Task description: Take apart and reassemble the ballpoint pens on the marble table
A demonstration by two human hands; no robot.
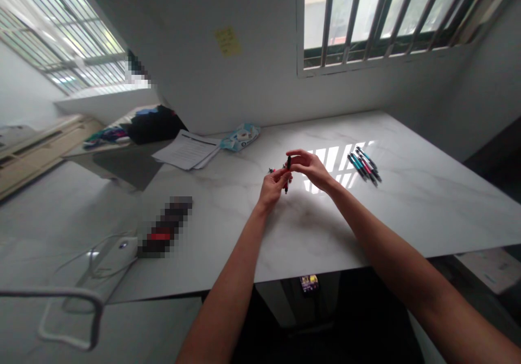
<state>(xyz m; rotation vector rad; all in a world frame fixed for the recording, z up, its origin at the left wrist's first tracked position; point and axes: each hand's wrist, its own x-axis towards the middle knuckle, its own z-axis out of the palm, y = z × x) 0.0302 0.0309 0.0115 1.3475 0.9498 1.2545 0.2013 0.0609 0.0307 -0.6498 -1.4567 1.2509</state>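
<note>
Over the middle of the table, my left hand (272,189) is closed around a slim red-and-black pen (288,163), held nearly upright. My right hand (308,166) grips the dark upper end of the same pen, with a fingertip curled over its top. The pen's lower tip sticks out below my left fingers, and its middle is hidden by them. Small red and silvery bits show just behind my left hand, too small to name. To the right lies a group of several pens (363,165) in teal, red and dark colours.
Papers (189,149) and a blue-and-white packet (241,137) lie toward the wall. A blurred dark object (166,231) is on the left, by a white device (118,250) with a cable. The marbled table's (309,239) front edge runs before my lap, where a lit phone (309,283) shows.
</note>
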